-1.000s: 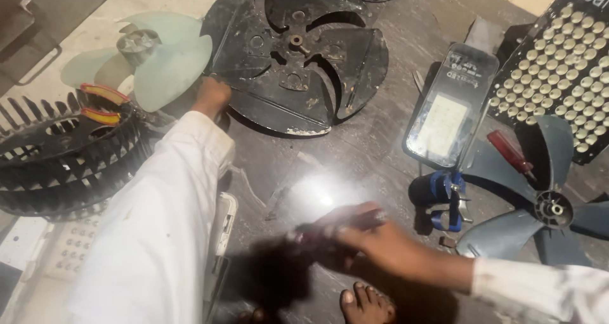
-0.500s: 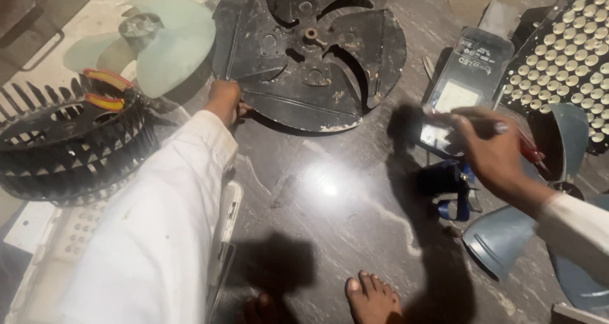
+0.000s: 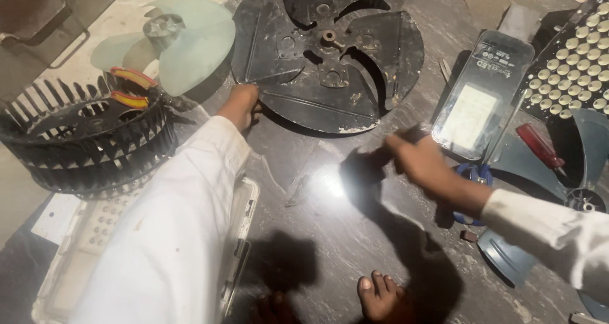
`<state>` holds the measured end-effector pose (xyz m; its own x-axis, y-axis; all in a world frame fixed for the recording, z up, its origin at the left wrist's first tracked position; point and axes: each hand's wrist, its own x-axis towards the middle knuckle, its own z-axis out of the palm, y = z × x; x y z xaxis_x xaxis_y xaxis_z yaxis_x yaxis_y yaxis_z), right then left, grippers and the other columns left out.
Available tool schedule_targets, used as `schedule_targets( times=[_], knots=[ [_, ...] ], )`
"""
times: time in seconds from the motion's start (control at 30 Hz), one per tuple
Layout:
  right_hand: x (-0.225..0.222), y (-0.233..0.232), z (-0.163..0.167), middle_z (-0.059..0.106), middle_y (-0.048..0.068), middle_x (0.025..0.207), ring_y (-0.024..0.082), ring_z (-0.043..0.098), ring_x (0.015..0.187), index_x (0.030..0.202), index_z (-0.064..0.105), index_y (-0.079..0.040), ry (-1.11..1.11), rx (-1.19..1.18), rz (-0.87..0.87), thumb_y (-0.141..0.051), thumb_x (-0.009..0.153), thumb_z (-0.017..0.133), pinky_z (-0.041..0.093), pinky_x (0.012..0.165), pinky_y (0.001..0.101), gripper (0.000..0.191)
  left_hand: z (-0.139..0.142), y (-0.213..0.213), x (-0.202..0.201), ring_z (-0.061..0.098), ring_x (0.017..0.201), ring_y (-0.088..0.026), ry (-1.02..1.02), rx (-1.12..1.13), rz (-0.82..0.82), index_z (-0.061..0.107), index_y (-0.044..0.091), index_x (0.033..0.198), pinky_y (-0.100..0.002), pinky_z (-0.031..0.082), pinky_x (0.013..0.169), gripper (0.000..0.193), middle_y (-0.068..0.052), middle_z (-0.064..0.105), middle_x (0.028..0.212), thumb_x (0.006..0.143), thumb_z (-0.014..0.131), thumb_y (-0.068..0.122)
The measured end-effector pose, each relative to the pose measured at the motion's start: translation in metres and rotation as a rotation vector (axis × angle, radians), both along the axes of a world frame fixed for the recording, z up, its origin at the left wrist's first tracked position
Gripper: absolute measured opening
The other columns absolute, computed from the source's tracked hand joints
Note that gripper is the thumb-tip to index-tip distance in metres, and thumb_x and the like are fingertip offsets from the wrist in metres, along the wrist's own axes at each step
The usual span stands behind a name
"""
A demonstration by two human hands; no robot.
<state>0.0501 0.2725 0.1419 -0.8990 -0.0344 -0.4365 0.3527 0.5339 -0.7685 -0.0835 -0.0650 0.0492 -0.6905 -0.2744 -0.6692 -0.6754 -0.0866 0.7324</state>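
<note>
Left hand [image 3: 241, 105] fingers on black fan blade [image 3: 330, 51] rim

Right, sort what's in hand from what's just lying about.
In hand:
left hand on the large black metal fan blade
right hand, blurred

Lying about:
pale green plastic fan blade
black slotted round grille
red-handled screwdriver

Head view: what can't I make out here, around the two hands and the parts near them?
- Right hand: motion-blurred; what it holds, if anything, cannot be told.
- Left hand: on the rim of the black metal fan blade; its fingers are hidden beneath it.
- Blue tool: mostly covered by the right wrist.
- LED panel: cut off by the right edge.
- White tray: largely hidden under the left sleeve.
</note>
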Motion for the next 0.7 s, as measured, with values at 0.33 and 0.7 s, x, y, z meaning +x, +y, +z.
schedule_targets(
  times=[0.33,0.7],
  knots=[
    [-0.013,-0.007,0.018,0.047,-0.001,0.059,0.008,0.037,0.043,0.091,0.062,-0.002,-0.38,-0.521,-0.154,-0.021,0.098,0.047,0.031,0.036,0.0243,0.025,0.004,0.003,0.003,0.051,0.062,-0.019,0.004,-0.006,-0.07,0.059,0.005,0.102,-0.037,0.045,0.053,0.023,-0.007,0.055,0.074,0.101,0.052,0.027],
    [0.014,-0.019,-0.029,0.067,0.014,0.071,0.017,0.062,0.051,0.111,0.064,0.01,-0.41,-0.481,-0.022,-0.018,0.101,0.054,0.053,0.045,0.0254,0.031,0.011,0.009,0.0,0.053,0.071,-0.019,-0.047,-0.038,-0.009,0.055,0.01,0.117,-0.041,0.05,0.064,0.027,-0.007,0.057,0.086,0.1,0.053,0.031]
  ],
)
